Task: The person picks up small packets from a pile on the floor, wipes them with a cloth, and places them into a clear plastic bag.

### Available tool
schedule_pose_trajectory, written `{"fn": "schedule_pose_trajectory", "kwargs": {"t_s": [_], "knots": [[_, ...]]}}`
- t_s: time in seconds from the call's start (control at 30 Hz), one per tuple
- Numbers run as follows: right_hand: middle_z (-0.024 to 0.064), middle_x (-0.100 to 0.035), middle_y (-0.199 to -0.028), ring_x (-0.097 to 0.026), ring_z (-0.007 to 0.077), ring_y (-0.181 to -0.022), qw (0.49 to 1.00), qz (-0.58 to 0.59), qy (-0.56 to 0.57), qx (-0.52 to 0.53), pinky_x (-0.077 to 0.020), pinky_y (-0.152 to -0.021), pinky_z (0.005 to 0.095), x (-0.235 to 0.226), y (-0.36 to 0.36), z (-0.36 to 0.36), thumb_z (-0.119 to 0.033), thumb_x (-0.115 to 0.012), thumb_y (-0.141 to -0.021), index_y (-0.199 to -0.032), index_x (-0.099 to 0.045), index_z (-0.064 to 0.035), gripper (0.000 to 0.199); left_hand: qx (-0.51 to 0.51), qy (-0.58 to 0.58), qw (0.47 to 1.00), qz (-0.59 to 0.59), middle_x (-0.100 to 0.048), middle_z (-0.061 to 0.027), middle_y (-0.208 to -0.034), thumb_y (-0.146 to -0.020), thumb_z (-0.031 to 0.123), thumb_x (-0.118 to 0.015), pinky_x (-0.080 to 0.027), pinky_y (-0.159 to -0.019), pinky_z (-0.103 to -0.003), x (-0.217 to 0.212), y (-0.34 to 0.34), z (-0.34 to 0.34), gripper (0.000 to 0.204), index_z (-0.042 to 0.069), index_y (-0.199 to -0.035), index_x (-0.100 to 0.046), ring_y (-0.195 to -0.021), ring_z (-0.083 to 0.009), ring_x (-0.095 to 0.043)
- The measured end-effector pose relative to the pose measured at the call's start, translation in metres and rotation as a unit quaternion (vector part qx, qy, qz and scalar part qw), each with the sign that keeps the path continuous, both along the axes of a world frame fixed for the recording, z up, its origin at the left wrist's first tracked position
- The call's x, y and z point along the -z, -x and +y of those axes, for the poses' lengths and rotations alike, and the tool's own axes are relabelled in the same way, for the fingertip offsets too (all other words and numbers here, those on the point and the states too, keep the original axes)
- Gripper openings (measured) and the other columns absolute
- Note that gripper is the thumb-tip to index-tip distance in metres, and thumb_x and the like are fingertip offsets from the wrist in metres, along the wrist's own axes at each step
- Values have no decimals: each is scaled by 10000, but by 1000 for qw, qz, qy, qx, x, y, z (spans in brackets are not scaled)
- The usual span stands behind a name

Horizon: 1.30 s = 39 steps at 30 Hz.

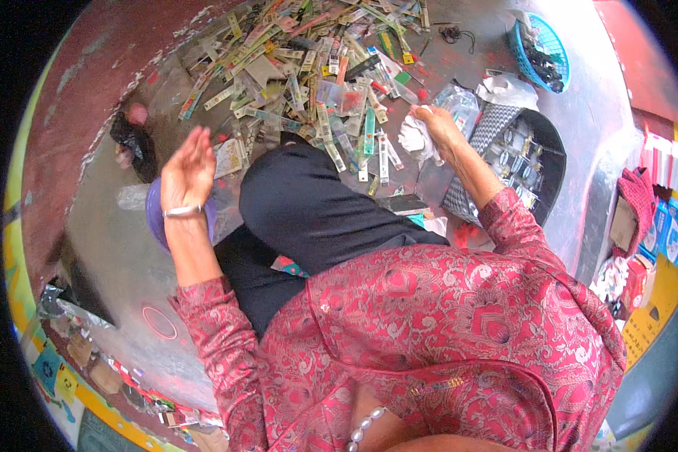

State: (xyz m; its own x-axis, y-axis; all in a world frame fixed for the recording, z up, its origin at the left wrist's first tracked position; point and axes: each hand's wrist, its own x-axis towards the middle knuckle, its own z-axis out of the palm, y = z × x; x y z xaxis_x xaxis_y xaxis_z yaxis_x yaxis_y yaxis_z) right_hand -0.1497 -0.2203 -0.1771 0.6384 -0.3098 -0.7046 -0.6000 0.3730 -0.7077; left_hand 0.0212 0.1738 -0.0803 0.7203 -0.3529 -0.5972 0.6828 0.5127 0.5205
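Observation:
My left hand (188, 172) is raised with its fingers stretched out and nothing in it, a bangle at the wrist. Partly hidden behind that wrist is a round purple container (155, 215). My right hand (439, 129) pinches a crumpled white cloth (416, 142), which hangs from the fingers. Beyond both hands a wide heap of slim clear and coloured plastic packets (316, 83) lies on the floor. Close to my right forearm stands a dark box with a patterned side (497, 128), and several clear packages (516, 162) lie inside it.
A blue basket (563, 53) with dark items stands at the far right. Clear plastic bags (459, 102) lie beside the patterned box. At the left a black bag (139, 147) rests near the red wall (75, 98). My bent leg (309, 200) lies between my arms.

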Motion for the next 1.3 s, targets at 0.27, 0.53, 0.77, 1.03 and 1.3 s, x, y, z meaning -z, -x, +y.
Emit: {"fn": "schedule_pose_trajectory", "kwargs": {"t_s": [0.27, 0.53, 0.77, 1.03, 1.3], "knots": [[27, -566, -694, -526, 115, -558, 998, 31, 54, -13, -412, -497, 249, -21, 46, 21, -223, -502, -811, -825, -560, -8, 223, -14, 86, 996, -5, -543, -159, -1003, -740, -37, -504, -481, -722, -285, -5, -28, -20, 337, -55, -1074, -457, -818, -212, -555], [22, -562, -704, -515, 109, -608, 981, 3, 187, -54, -403, -548, 247, -72, 59, 19, -225, -537, -764, -796, -574, -12, 218, 2, 173, 980, -100, -561, -191, -933, -811, 54, -420, -509, -658, -317, -19, -45, 13, 232, -59, -1001, -490, -746, -226, -571], [5, -551, -743, -493, 95, -652, 977, -44, 190, -83, -393, -597, 237, -85, 40, 13, -266, -545, -780, -827, -563, -16, 255, -58, 137, 983, -109, -576, -121, -807, -775, 93, -481, -484, -635, -267, -7, -30, 20, 174, -40, -876, -529, -717, -200, -560], [16, -561, -779, -479, 101, -709, 957, -50, 277, -68, -372, -670, 238, -99, 51, -6, -277, -538, -778, -853, -576, -4, 286, -30, 94, 989, -107, -574, -144, -831, -773, 58, -468, -488, -643, -272, 0, -39, 24, 170, -49, -890, -527, -737, -203, -562], [20, -576, -759, -514, 94, -635, 944, -79, 318, 35, -407, -577, 233, -121, 70, -83, -209, -551, -769, -834, -599, 4, 228, -19, 86, 988, -128, -568, -161, -933, -801, 108, -481, -504, -616, -304, 18, -53, 6, 235, -46, -974, -519, -719, -213, -568]]}}
